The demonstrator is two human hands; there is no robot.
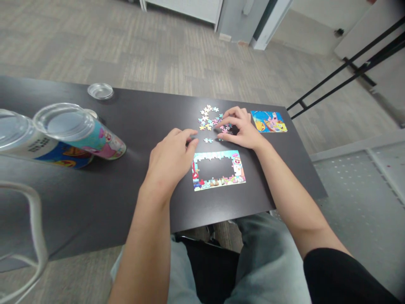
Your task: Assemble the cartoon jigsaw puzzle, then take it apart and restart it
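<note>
Bare right hand (240,128) over loose, small, multicoloured jigsaw pieces (208,126), thumb and fingers spread; contact unclear. Bare left hand (172,156) beside rectangular, hollow-centred, bright cartoon puzzle border (219,182), thumb and curled forefinger parted. Border flat on dark, smooth tabletop (142,114).

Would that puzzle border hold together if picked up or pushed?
The puzzle border would probably sag or split if lifted: it's a narrow ring of seemingly joined pieces. Pushed, it might slide whole across the smooth table.
</note>
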